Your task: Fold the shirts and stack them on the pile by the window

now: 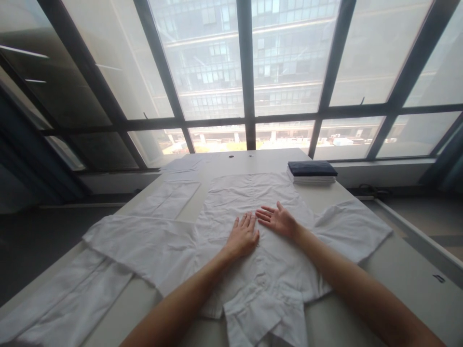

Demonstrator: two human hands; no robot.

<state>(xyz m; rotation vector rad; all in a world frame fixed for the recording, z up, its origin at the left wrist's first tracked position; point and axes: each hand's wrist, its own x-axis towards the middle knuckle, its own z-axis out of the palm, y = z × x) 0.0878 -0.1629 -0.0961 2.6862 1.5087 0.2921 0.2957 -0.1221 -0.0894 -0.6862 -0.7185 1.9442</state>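
A white shirt [249,193] lies spread on the table, with its collar [265,308] towards me. One short sleeve [144,241] reaches out to the left and the other [350,229] to the right. Small wrinkles run along the shirt's middle. My left hand [243,238] rests palm down on the shirt near its centre line, fingers stretched out. Close beside it is my right hand [280,220], turned on its side with the palm partly showing and the fingers extended. Whether the right hand touches the cloth, I cannot tell. Neither hand holds anything.
A white table [401,289] carries everything. Another white cloth piece [68,294] lies at the left, partly under the shirt's sleeve. At the back right sits a folded stack with a dark blue top piece [313,168]. Papers [183,165] lie at the back left, before large windows.
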